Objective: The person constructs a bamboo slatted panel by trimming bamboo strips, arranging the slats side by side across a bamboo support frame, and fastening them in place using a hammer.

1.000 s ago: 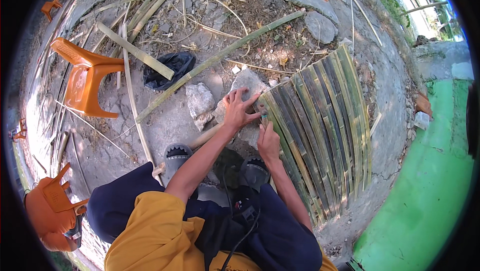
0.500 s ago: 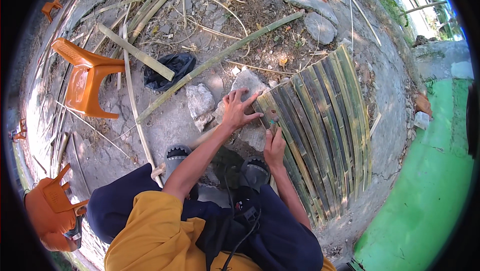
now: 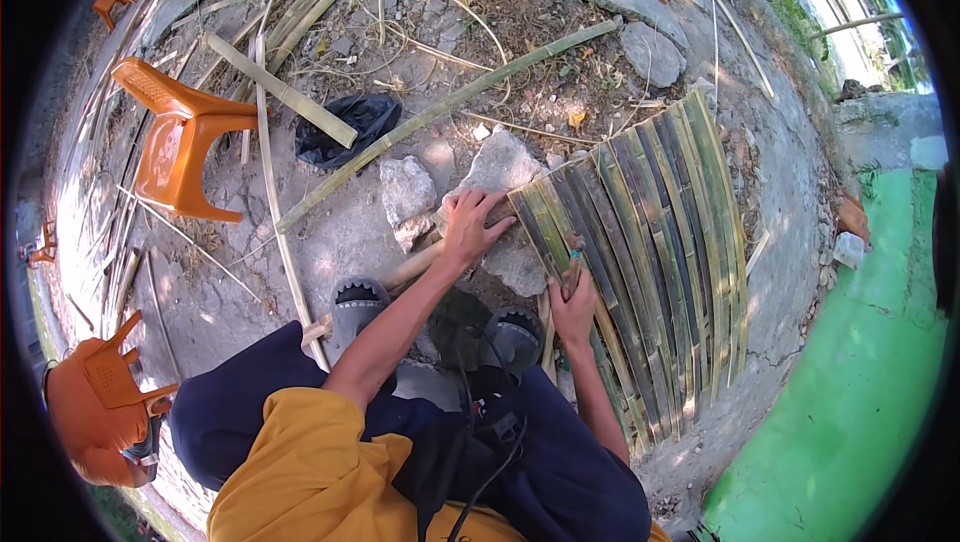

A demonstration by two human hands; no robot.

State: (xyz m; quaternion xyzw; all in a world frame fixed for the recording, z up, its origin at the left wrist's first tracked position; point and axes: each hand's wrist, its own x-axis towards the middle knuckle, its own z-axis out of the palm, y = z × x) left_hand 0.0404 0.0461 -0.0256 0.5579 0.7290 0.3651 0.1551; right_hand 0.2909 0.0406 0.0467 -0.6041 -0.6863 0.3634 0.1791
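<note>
Bamboo slats (image 3: 655, 242), green, dark and yellowish, lie side by side as a fan-shaped panel in front of me to the right. My right hand (image 3: 573, 314) is wrapped around the handle of a small hammer (image 3: 574, 254), its head over the slats near the panel's left side. At the panel's upper left corner, my left hand (image 3: 470, 229) is closed over a round wooden pole (image 3: 412, 268), thumb and fingertips close to the outermost slat. The pole runs back toward my left foot, and part of it is hidden under the hand.
Rough stones (image 3: 406, 194) sit beside the left hand. A black plastic bag (image 3: 372, 132) and a long bamboo strip (image 3: 450, 120) lie beyond. Orange chairs (image 3: 178, 157) stand left, near a person in orange (image 3: 88, 412). Green-painted ground (image 3: 800, 422) borders the right.
My right hand and the hammer have moved right, away from the slat's edge. My left hand's spread fingers have drawn together around the pole.
</note>
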